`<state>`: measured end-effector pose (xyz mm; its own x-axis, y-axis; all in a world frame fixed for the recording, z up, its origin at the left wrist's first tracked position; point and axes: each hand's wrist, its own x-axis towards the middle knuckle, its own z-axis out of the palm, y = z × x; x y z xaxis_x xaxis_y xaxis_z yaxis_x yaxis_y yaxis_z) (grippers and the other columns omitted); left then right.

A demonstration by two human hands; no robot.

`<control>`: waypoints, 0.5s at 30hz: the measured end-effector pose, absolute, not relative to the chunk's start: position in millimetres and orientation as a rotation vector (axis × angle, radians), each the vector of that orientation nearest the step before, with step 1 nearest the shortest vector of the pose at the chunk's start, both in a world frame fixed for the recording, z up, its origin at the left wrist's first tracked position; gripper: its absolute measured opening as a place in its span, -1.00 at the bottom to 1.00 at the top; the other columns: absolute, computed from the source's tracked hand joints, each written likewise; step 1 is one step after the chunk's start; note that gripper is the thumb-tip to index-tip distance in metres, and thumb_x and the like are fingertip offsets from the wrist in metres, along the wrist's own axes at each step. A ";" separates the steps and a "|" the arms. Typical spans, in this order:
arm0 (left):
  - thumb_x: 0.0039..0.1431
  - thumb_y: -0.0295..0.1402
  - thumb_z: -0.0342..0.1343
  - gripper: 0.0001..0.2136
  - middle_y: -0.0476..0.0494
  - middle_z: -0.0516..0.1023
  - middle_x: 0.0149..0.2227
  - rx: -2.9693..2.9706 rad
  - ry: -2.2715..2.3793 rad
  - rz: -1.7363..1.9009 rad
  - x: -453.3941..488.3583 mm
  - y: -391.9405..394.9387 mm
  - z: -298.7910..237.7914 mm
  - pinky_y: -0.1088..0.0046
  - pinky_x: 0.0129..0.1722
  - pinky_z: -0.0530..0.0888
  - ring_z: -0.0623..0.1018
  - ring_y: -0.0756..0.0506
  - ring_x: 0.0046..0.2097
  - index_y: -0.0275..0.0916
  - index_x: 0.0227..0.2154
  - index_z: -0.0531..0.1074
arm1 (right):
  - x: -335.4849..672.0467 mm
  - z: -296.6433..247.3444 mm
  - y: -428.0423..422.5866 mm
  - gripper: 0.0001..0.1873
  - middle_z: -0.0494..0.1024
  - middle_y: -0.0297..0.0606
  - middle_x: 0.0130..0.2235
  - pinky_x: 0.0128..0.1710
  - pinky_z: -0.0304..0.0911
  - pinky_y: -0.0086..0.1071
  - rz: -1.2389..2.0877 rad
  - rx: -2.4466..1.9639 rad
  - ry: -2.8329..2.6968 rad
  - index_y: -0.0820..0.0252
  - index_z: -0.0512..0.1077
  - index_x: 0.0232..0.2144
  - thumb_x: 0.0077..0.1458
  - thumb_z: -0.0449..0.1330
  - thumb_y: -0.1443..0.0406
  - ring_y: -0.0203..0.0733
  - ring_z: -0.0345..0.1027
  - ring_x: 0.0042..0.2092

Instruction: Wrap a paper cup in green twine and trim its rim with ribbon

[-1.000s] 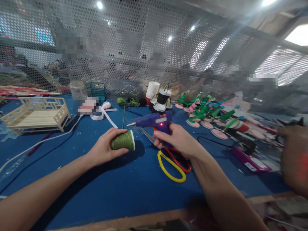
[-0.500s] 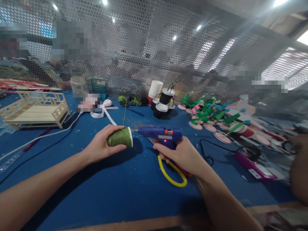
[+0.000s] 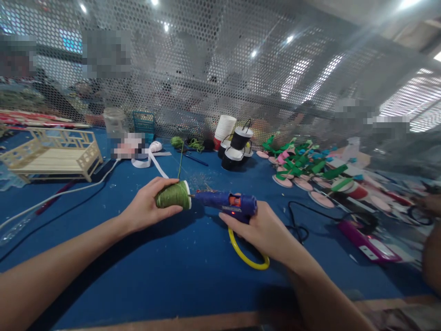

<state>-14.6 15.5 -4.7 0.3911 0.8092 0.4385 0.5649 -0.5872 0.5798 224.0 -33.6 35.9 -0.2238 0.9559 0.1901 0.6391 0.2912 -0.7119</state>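
Note:
My left hand [image 3: 148, 204] is closed round a paper cup wrapped in green yarn [image 3: 171, 195], tilted on its side with its white rim facing right. A strand of yarn [image 3: 180, 161] runs up from the cup to a green yarn ball [image 3: 177, 142]. In my right hand [image 3: 262, 230] is a blue hot glue gun [image 3: 225, 201], a small red light showing on it. Its nozzle points left, at the cup's white rim; whether they touch I cannot tell. Below the gun, partly hidden by my right hand, lie scissors with a yellow handle [image 3: 246, 257].
Black-wrapped cups [image 3: 232, 158] and stacked white cups [image 3: 225, 128] stand at the back. Paper flowers on pink discs [image 3: 303, 170] crowd the right, beside a purple power strip [image 3: 368, 243]. A small wooden bench [image 3: 51, 158] and white cable [image 3: 79, 189] are left. Another person's arm [image 3: 432, 253] shows far right.
The glue gun's nozzle has dropped from the upper edge of the cup's rim to lower on it, and the gun now slants more. The left hand keeps its hold on the cup.

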 end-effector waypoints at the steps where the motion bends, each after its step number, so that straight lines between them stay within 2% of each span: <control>1: -0.04 -0.17 0.15 -0.56 -0.16 0.40 -0.14 2.320 1.193 1.015 -14.6 15.3 -4.9 0.25 -0.07 0.37 0.43 -0.14 -0.10 -0.20 -0.08 0.28 | 224.1 35.3 -33.4 -0.77 0.25 -0.41 -0.64 -0.64 0.07 -0.45 0.665 -1.424 -1.961 0.16 0.23 -0.63 -0.05 0.15 0.21 -0.35 0.06 -0.60; 8: -0.04 -0.20 0.16 -0.54 -0.18 0.38 -0.13 2.378 1.155 0.997 -15.1 13.9 -5.5 0.28 -0.07 0.37 0.43 -0.14 -0.10 -0.24 -0.07 0.27 | 223.9 36.4 -33.4 -0.83 0.38 -0.34 -0.56 -0.53 0.17 -0.40 0.567 -1.433 -2.022 0.19 0.32 -0.55 -0.02 0.12 0.22 -0.27 0.20 -0.53; 15: -0.03 -0.20 0.15 -0.56 -0.18 0.37 -0.12 2.389 1.165 1.001 -15.1 13.7 -4.9 0.26 -0.05 0.37 0.42 -0.13 -0.09 -0.22 -0.07 0.27 | 225.0 37.6 -35.2 -0.80 0.34 -0.37 -0.61 -0.60 0.11 -0.45 0.535 -1.424 -2.046 0.19 0.28 -0.60 -0.03 0.13 0.23 -0.33 0.14 -0.58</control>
<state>-15.1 13.7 -4.9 0.4282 0.7790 0.4581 0.5701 -0.6261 0.5320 225.0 -35.2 37.6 -0.2589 0.9372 0.2337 0.7031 0.3488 -0.6197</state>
